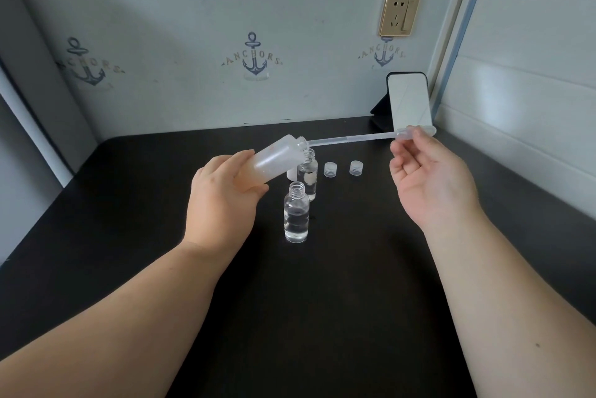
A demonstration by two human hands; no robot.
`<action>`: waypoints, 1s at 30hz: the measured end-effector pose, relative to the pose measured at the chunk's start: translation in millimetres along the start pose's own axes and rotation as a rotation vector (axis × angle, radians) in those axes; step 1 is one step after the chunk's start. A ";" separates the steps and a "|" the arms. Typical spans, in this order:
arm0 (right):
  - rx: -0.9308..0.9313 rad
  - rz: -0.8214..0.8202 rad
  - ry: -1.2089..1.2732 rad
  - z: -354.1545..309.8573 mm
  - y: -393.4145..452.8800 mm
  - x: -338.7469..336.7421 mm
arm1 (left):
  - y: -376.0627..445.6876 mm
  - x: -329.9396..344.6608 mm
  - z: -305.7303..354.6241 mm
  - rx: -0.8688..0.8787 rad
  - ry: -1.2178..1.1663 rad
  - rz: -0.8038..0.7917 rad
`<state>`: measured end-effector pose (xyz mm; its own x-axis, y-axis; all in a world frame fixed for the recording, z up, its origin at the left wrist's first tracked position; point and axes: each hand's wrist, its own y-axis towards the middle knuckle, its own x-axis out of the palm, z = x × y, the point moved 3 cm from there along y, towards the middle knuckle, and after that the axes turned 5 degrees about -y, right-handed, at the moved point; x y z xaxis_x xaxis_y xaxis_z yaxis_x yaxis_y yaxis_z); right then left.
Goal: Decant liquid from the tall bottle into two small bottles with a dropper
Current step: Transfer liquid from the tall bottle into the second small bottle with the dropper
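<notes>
The left hand [225, 194] grips the tall bottle [277, 160], tilted above the black table [322, 301]. The right hand [429, 178] pinches the bulb of the dropper [354, 138], whose tip enters the bottle mouth. Two uncapped small bottles [296, 213] stand below, with liquid inside

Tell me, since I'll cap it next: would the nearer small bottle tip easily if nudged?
Probably fairly easily: the nearer small bottle is narrow and upright on the smooth black table. The liquid filling its lower half should steady it somewhat. Its neck is open, so a tip would likely spill.
</notes>
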<state>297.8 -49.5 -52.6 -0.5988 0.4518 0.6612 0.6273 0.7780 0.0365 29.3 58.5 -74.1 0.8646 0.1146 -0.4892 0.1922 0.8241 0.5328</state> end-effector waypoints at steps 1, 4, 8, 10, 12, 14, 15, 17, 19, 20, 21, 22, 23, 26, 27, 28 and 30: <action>0.001 0.021 0.027 -0.7 0.4 -1.1 | 0.6 -0.2 -0.8 -0.013 -0.007 0.003; -0.004 0.071 0.078 -2.9 2.0 -4.5 | 2.7 -0.8 -2.4 -0.027 -0.008 0.006; -0.010 0.088 0.140 -5.0 1.5 -5.5 | 2.4 -2.0 -2.4 -0.047 -0.067 0.012; -0.007 0.091 0.162 -4.5 1.3 -5.4 | 0.9 -1.9 -2.3 -0.078 -0.113 0.010; -0.003 0.084 0.173 -4.3 0.8 -4.7 | -0.5 -0.9 -2.2 -0.119 -0.154 0.006; 0.004 0.069 0.178 -4.5 0.5 -3.6 | -1.5 0.8 -2.4 -0.139 -0.171 0.000; 0.007 0.063 0.175 -4.8 0.4 -3.2 | -1.7 1.4 -2.6 -0.145 -0.174 -0.005; 0.009 0.052 0.165 -4.8 0.5 -2.6 | -1.8 2.4 -3.3 -0.149 -0.170 -0.017; 0.008 0.044 0.154 -4.7 0.2 -1.9 | -1.7 3.2 -3.9 -0.151 -0.162 -0.028; 0.006 0.043 0.148 -4.8 0.4 -1.8 | -1.5 3.7 -4.2 -0.157 -0.161 -0.030; 0.004 0.040 0.141 -4.9 0.5 -1.7 | -1.2 4.2 -4.5 -0.164 -0.158 -0.028; 0.001 0.038 0.135 -5.1 0.6 -1.6 | -0.8 4.5 -4.7 -0.166 -0.154 -0.027; -0.002 0.035 0.129 -5.2 0.7 -1.4 | -0.7 4.7 -4.7 -0.165 -0.151 -0.026; -0.011 0.025 0.111 -5.0 1.5 -1.2 | -0.6 4.8 -5.3 -0.157 -0.152 -0.031; -0.015 0.019 0.103 -5.2 1.6 -1.1 | -0.4 4.9 -5.6 -0.155 -0.155 -0.034; -0.019 0.013 0.093 -5.3 1.8 -1.0 | -0.3 4.9 -5.5 -0.155 -0.160 -0.039; -0.028 -0.003 0.076 -5.6 1.8 -0.6 | -0.1 5.5 -4.5 -0.159 -0.167 -0.053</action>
<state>302.1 -50.8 -48.8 -0.5619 0.4137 0.7163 0.6394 0.7666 0.0588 32.0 61.5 -80.0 0.9227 -0.0134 -0.3852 0.1751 0.9049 0.3880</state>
